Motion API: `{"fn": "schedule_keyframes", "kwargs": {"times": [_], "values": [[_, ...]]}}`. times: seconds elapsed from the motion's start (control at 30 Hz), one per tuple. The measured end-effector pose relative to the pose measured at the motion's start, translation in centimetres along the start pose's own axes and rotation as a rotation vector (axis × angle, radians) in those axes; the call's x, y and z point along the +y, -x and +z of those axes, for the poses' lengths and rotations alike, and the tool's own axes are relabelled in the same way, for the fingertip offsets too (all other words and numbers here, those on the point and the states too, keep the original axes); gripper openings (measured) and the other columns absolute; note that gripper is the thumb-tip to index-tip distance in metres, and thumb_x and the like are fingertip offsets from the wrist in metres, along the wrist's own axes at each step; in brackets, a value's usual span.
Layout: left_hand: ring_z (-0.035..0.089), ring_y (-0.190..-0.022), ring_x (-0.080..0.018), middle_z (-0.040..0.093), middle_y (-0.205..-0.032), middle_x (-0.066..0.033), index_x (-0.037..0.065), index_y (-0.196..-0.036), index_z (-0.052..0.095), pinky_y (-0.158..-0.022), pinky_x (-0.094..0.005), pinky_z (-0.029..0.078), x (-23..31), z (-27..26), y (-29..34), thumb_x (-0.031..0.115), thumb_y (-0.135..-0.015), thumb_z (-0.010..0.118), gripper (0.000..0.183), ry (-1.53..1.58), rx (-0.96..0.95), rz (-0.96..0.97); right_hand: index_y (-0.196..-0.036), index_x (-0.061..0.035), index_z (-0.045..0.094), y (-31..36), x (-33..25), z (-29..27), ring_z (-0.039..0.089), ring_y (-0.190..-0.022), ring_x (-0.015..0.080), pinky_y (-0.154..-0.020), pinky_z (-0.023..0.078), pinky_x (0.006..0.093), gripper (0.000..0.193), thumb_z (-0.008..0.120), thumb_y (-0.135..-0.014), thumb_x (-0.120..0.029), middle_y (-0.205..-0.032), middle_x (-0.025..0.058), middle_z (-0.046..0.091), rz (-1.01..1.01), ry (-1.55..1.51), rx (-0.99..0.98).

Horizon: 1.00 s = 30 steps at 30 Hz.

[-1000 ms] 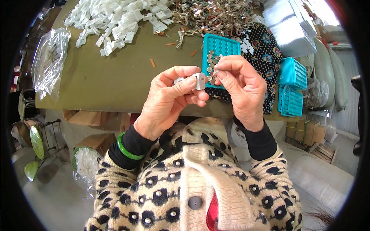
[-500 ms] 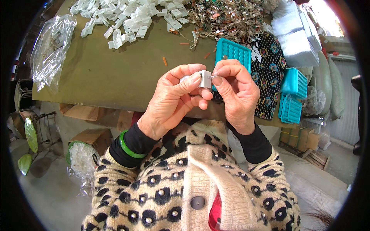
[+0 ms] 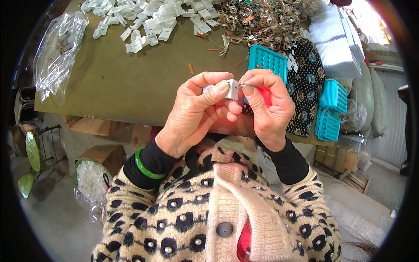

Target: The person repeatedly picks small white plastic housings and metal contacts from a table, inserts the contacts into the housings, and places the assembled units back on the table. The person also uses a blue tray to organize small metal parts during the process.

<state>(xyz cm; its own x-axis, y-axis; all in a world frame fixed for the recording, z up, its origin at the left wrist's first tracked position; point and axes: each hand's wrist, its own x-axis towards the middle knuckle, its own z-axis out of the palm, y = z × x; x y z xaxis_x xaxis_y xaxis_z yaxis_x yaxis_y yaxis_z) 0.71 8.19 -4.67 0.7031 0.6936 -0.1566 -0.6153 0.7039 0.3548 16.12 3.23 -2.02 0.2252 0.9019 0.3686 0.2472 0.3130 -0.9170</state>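
Between thumb and fingers, my left hand (image 3: 194, 107) grips a small white plastic housing (image 3: 232, 89), raised above the table's near edge. Close against its right side, my right hand (image 3: 269, 102) pinches a thin, light strand or pin (image 3: 242, 86) between thumb and forefinger. The strand's inner end meets the housing's side; whether it has gone in is too small to tell. Part of the housing is covered by the left thumb and fingers.
Behind my hands lies the olive table (image 3: 144, 83). Loose white plastic pieces (image 3: 152, 19) and tangled light strips (image 3: 266, 19) heap at the back. A teal tray (image 3: 267, 56) stands behind my right hand, beside a black patterned cloth (image 3: 305, 87). A clear bag (image 3: 61, 50) lies left.
My hands keep nearly the same hold on the housing and the strand. The right fingertips have shifted slightly. The table and its things appear slightly shifted in the view.
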Motion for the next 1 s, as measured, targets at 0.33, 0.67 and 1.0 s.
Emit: {"fn": "schedule_keyframes", "kwargs": {"times": [0.33,0.67,1.0], "values": [[0.069,-0.073,-0.0213,0.068,-0.092,-0.0128,0.000,-0.111,0.062,-0.062,-0.0301,0.059,-0.4,0.4,0.1,0.007,-0.095,0.062,0.017,0.018,-0.019,-0.006,-0.092,-0.0006,0.061,0.4,0.0,-0.6,0.059,-0.082,0.0170,-0.074,0.048,0.0276,0.012,0.070,-0.085,0.000,-0.094,0.0095,0.062,-0.067,0.138,-0.037],[0.069,-0.072,-0.0203,0.069,-0.092,-0.0119,0.001,-0.114,0.062,-0.062,-0.0306,0.058,-1.1,1.5,0.4,0.012,-0.095,0.063,0.022,-0.122,-0.004,0.005,-0.090,-0.0011,0.060,0.4,-0.3,-2.6,0.060,-0.081,0.0234,-0.071,0.049,0.0308,0.014,0.063,-0.079,0.007,-0.092,0.0115,0.061,-0.153,0.175,-0.103],[0.070,-0.074,-0.0213,0.068,-0.088,-0.0121,0.001,-0.112,0.062,-0.063,-0.0318,0.059,-1.7,2.5,0.6,0.010,-0.096,0.061,0.018,-0.211,0.047,-0.002,-0.086,0.0004,0.058,0.0,-1.9,-3.8,0.060,-0.073,0.0275,-0.061,0.050,0.0343,0.017,0.064,-0.074,0.011,-0.087,0.0135,0.058,-0.401,0.458,-0.158]]}}
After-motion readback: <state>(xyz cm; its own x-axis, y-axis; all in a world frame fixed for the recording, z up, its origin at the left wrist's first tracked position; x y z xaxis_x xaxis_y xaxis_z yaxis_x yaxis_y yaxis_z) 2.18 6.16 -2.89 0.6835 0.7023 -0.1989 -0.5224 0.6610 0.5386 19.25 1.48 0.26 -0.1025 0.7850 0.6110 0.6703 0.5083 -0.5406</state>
